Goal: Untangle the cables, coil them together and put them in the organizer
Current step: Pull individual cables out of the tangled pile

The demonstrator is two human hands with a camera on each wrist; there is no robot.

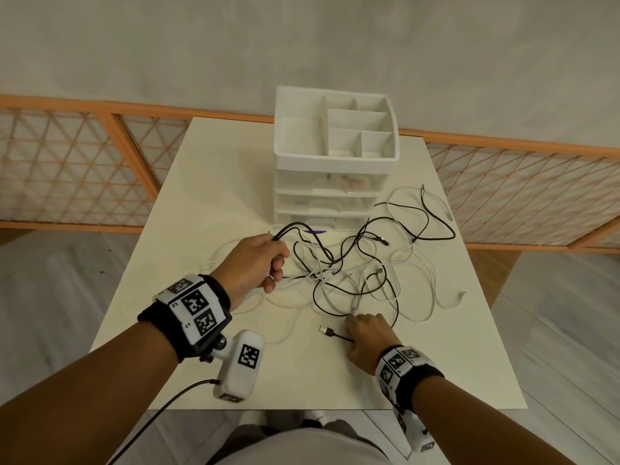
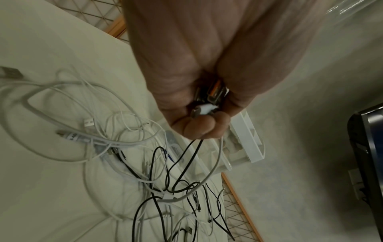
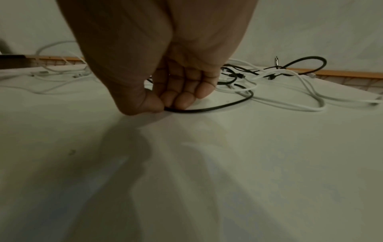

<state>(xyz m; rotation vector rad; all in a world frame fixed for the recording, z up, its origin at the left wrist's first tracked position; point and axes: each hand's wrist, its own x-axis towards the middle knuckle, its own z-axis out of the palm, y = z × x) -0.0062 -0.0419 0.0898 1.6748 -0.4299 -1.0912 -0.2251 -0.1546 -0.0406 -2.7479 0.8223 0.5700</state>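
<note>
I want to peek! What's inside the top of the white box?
The organizer's top compartments look empty. The clear drawers below hold blurry things I cannot make out.

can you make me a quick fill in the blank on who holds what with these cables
1. The left hand grips several cable ends, black and ____.
2. The right hand pinches a ____ cable lying on the table.
3. The organizer's top compartments hold ____ cables.

Missing words: white; black; no
</note>
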